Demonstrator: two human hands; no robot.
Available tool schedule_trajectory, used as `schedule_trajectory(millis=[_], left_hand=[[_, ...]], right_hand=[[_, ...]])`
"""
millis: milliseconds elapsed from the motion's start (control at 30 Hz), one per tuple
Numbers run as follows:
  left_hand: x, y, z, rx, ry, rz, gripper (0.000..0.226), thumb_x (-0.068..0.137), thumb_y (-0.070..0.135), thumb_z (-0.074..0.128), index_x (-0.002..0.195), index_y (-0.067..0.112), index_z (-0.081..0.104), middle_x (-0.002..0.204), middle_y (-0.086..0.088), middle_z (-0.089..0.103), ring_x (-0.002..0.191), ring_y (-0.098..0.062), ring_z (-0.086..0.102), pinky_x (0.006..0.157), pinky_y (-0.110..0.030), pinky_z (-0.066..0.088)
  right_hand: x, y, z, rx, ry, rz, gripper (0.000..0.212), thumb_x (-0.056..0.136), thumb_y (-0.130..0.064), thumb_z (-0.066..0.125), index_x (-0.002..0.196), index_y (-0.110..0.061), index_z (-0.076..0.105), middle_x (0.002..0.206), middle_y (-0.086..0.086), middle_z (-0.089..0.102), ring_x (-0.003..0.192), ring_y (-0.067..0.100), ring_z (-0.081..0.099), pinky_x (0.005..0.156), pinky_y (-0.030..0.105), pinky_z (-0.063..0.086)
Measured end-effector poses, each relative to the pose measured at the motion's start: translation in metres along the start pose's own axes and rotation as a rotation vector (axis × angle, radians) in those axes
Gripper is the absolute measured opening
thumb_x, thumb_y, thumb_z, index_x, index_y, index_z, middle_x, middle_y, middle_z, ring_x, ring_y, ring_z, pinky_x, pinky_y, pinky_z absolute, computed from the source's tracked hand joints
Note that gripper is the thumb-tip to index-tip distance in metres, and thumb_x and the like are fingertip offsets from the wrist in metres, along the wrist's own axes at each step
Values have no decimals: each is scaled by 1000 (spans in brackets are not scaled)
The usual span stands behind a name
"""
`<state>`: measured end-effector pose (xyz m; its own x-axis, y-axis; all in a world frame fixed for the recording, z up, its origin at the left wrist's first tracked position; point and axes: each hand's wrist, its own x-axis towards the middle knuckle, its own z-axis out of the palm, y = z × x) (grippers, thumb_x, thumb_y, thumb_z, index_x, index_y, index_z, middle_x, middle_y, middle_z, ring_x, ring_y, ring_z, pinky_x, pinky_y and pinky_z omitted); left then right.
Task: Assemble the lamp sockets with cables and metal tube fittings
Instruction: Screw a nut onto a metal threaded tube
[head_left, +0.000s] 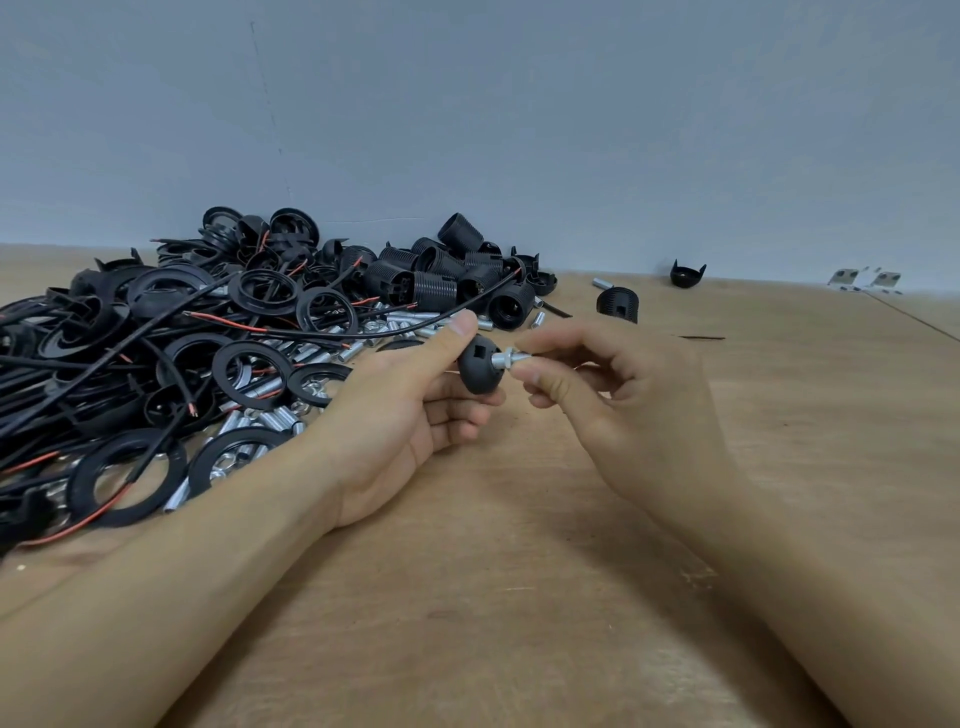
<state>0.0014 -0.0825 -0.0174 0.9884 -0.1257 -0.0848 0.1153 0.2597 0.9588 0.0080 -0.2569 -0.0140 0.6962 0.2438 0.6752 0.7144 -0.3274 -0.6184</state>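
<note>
Black plastic, silver metal, tan wood under a grey-blue wall.

The socket cap (480, 368) is matt black, and the threaded tube fitting (511, 359) poking from it is bright silver. The heap's flat rings (127, 477) and ribbed socket bodies (435, 291) are the same black, the ribs showing as fine bands. The cables (311, 332) are black-sheathed with red cores at the stripped ends. Loose metal tubes (280, 415) gleam silver. The table (519, 597) is pale brown wood; the wall (519, 130) is plain grey-blue.
</note>
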Motion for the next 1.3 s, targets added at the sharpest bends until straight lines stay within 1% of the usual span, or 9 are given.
schedule_trajectory(millis=[167,467,700,800,933,1033,1167,1233,1300], left_hand=[[1,-2,-4,-40,-35,26,44,81,38,65,105,2,70,94,-17,73,69,-13,63,65,-22,55],[-1,-5,-6,-81,-98,124,39,68,15,74,105,7,65,98,-13,72,86,-24,68,82,-33,57],[-5,-5,-4,60,-97,259,41,65,20,80,103,12,66,101,-11,72,91,-23,68,88,-37,57],[-7,-4,-3,100,-111,300,40,66,11,82,103,12,66,105,-9,73,92,-21,70,84,-32,56],[-9,-4,-1,148,-113,337,43,64,7,78,104,9,66,113,-10,72,97,-20,70,78,-22,54],[-7,-4,0,139,-85,345,42,63,11,79,103,13,67,108,-6,74,92,-15,71,76,-19,53],[-5,-4,-3,131,-41,338,43,60,15,80,102,16,68,101,1,75,86,-11,71,76,-19,53],[-6,-5,-3,135,-53,337,43,60,15,80,102,16,69,102,0,74,86,-12,71,76,-19,53],[-7,-4,-3,134,-62,344,42,61,13,80,101,16,69,100,2,74,84,-9,70,75,-17,53]], right_hand=[[0,1,-3,-85,-9,17,13,85,-12,74,90,-23,73,79,-14,69,72,9,68,64,31,56],[-1,6,-1,-14,-93,323,24,96,-36,55,78,-20,61,63,2,64,50,9,62,47,14,47],[-1,-1,2,64,-128,349,40,102,-37,43,70,-13,49,51,-2,51,42,11,54,44,33,49],[0,-1,1,26,-124,354,52,103,-37,41,62,-5,39,49,3,41,46,30,47,48,45,44],[0,-2,0,122,-112,515,67,100,-50,42,45,-12,44,40,5,44,37,21,46,39,26,40],[2,-1,-1,166,-120,583,72,93,-65,35,59,-7,59,48,4,56,40,16,54,39,23,43],[1,3,-3,194,-158,511,35,96,-44,55,91,-10,59,66,-2,60,50,13,57,43,29,45],[1,4,-3,196,-164,473,20,96,-31,58,86,-14,59,64,-2,58,49,9,55,41,28,44],[0,5,-1,200,-167,468,30,98,-36,53,77,-14,58,57,0,54,44,9,53,39,27,43]])
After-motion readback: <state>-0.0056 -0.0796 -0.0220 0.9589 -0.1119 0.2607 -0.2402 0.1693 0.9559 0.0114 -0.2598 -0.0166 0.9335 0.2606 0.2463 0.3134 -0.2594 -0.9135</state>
